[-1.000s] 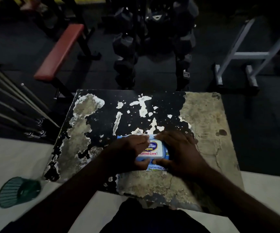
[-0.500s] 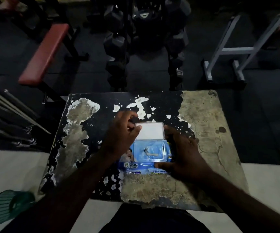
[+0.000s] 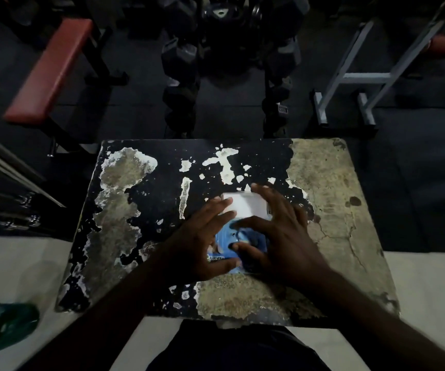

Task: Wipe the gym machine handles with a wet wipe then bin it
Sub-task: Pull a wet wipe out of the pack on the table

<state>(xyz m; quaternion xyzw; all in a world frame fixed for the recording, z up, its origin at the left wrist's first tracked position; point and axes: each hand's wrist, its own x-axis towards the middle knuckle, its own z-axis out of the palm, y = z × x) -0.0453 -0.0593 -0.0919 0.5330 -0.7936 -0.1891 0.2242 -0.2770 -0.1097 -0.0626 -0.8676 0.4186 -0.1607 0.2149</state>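
A blue wet wipe pack (image 3: pixel 225 236) lies on a worn, peeling table (image 3: pixel 328 188) with its white lid (image 3: pixel 245 207) flipped open toward the far side. My left hand (image 3: pixel 197 245) rests on the pack's left side, straight fingers reaching onto the lid and thumb along the near edge. My right hand (image 3: pixel 283 236) covers the right side. Its forefinger and thumb bend over the opening with a gap between the tips. No wipe shows between them. Most of the pack is hidden under both hands.
A green mesh bin (image 3: pixel 4 325) lies at the lower left on the pale floor. Beyond the table stand a red padded bench (image 3: pixel 53 70), a dark dumbbell rack (image 3: pixel 229 62) and a white metal frame (image 3: pixel 363 76). Steel bars (image 3: pixel 10 167) lean at the left.
The lid, shut a second ago, was flipped open by my left hand. My right hand has since moved from the pack's right edge over the opening; my left fingers now lie flat on the lid.
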